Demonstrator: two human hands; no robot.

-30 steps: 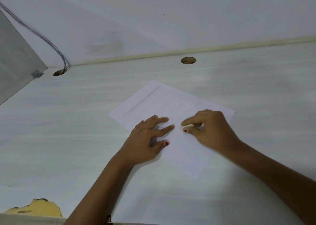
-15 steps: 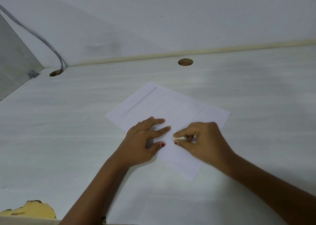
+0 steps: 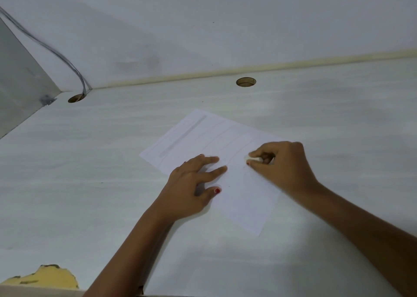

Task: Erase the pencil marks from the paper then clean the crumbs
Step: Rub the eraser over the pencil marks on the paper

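Head view: since half a second ago the right hand (image 3: 284,166) has slid its white eraser (image 3: 253,159) farther from the person and away from the left hand (image 3: 191,184), so the gap between them is wider. The paper (image 3: 246,202) lies flat on the counter (image 3: 90,184) under both hands, long axis running far-left to near-right. The left hand presses it, fingers spread flat. The right hand pinches the eraser, whose tip touches the sheet.
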